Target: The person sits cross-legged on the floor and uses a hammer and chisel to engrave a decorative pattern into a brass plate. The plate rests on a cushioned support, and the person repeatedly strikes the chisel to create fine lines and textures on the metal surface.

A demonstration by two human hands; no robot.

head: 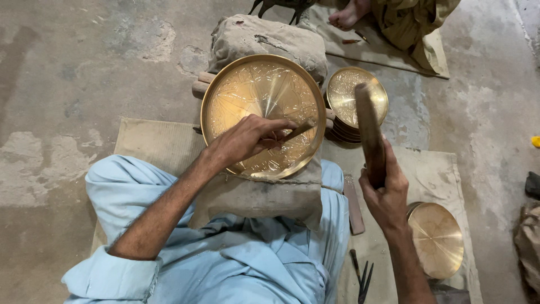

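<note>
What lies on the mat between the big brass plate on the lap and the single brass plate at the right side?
In the head view, between the large brass plate and the single brass plate lie a flat bar on the mat and the right hand holding a wooden mallet.

Soft, even, fairly dim light falls from above, and shadows on the floor [67, 84] are faint. The big brass plate [263, 90] throws a bright streak of glare near its middle; the smaller plates [357, 95] shine more dully. Focus is sharp centrally. The raised mallet [370, 132] is slightly motion-blurred. Edges bend a little, wide-angle.
</note>
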